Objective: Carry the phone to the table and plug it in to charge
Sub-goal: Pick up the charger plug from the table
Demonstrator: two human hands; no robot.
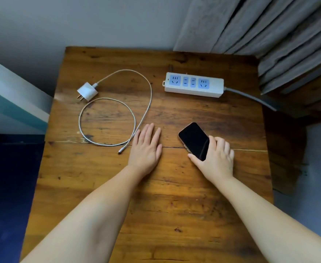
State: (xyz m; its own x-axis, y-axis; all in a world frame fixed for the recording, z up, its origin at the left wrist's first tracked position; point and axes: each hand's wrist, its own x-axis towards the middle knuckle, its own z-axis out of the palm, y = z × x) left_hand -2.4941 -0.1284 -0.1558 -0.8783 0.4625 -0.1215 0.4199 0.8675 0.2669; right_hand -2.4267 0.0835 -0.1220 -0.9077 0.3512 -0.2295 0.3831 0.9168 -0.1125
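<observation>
While we only get the one head view to go on, it covers pretty much everything on the wooden tabletop [175, 205]. Our right hand [215, 158] is wrapped around the lower end of the phone [193, 139], thumb along its left edge and fingers over the right side; the phone sits screen up, screen dark, tilted a bit with its top end pointing away and to the left. We can't quite tell if its far end is resting on the wood or lifted just off it. Our left hand [146, 147] is flat on the tabletop, palm down, fingers spread a little and gripping nothing, just beside the phone on its left. The loose end of the white charging cable [120, 151] lies right next to that hand, near the thumb side, and the cable loops round in a big coil back to the white charger plug [87, 91], which is lying on its side toward the far left with its prongs showing, not in any socket. Over on the far right sits the white power strip [193, 84] with blue outlets, all of them free, its grey cord [250, 97] running off past the table edge toward the grey curtain [269, 31].
</observation>
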